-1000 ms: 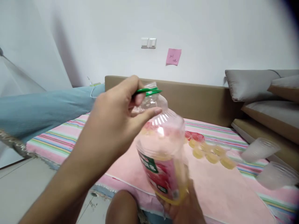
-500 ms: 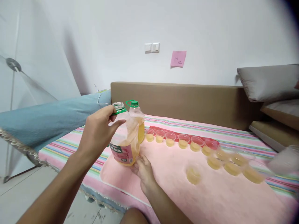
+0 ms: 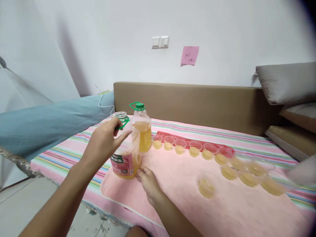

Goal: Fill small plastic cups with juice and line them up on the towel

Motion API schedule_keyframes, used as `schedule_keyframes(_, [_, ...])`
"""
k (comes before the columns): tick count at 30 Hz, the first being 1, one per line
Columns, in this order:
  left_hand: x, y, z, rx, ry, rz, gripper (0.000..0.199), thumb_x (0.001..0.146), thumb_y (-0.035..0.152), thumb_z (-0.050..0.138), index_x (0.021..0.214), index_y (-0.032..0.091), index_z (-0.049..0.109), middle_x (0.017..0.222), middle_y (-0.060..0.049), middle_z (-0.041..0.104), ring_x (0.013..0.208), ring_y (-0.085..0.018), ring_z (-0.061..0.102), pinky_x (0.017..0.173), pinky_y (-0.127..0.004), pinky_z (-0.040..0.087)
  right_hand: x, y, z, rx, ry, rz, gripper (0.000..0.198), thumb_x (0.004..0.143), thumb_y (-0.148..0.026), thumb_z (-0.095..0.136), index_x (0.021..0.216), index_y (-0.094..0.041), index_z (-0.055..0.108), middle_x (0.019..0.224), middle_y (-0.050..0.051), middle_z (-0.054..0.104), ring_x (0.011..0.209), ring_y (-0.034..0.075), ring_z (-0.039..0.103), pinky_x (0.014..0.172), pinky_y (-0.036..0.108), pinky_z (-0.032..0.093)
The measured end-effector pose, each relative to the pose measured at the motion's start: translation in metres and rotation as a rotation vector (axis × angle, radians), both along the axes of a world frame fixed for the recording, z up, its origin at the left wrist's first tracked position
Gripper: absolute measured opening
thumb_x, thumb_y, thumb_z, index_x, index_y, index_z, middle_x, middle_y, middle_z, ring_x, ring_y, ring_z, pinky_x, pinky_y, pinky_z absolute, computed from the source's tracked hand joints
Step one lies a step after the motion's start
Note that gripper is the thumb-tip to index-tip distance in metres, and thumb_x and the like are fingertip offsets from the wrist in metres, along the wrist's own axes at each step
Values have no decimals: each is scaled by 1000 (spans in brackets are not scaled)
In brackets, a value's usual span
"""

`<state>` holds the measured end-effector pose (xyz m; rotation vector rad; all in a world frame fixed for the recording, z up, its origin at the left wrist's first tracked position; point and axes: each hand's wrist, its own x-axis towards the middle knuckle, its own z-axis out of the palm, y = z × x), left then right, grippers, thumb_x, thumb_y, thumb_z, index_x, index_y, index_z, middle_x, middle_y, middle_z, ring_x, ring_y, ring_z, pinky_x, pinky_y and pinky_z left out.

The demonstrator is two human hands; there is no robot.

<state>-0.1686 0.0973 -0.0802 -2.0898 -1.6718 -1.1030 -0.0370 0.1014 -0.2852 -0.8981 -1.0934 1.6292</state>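
A large clear open-topped juice bottle (image 3: 124,162), with a pink label and some pale yellow liquid, stands at the left end of the pink mat (image 3: 177,189). At its neck, the fingers of my left hand (image 3: 105,138) are hooked on the green carry handle, the thumb stretched out beside it. My right hand (image 3: 148,182) is against the bottle's lower right side, some fingertips hidden behind it. Close behind stands a second juice bottle (image 3: 144,138), fuller and closed with a green cap. Clear plastic cups (image 3: 195,150) of yellow juice line the mat, and one cup (image 3: 206,187) stands apart.
A red strip (image 3: 195,140) lies behind the row of cups. At the right edge is a blurred clear container (image 3: 306,172). Grey cushions (image 3: 288,84) are stacked at the right, against the brown headboard (image 3: 192,102). A blue-covered bolster (image 3: 56,115) borders the left side.
The open bottle has come down a little and left, away from the capped bottle, with both hands following. The view has shifted slightly.
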Motion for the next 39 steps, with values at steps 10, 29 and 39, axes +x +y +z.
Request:
schedule_keyframes(10, [45,-31,3,499,-51,68,24,102,43,59,93,20,58,93,-5,63,98,-24,55,97,-40,40,91,-80,57,154,-142,229,52,94,-65,61,96,-14,66,86,9,65,83,26,65,75,31,48])
schedule_keyframes(29, [200,15,-125,-336,-531,-265,25,103,48,49,102,25,60,84,2,65,72,-17,61,65,-29,42,306,-61,36,470,-729,-593,53,95,-63,78,129,-28,57,133,4,56,118,29,55,96,41,49])
schedule_keyframes(39, [224,3,-126,-405,-576,-315,27,103,48,49,94,25,59,74,4,61,64,-15,57,60,-28,40,292,-62,30,541,-966,-481,64,81,-50,82,128,-26,46,130,8,49,120,32,49,92,47,48])
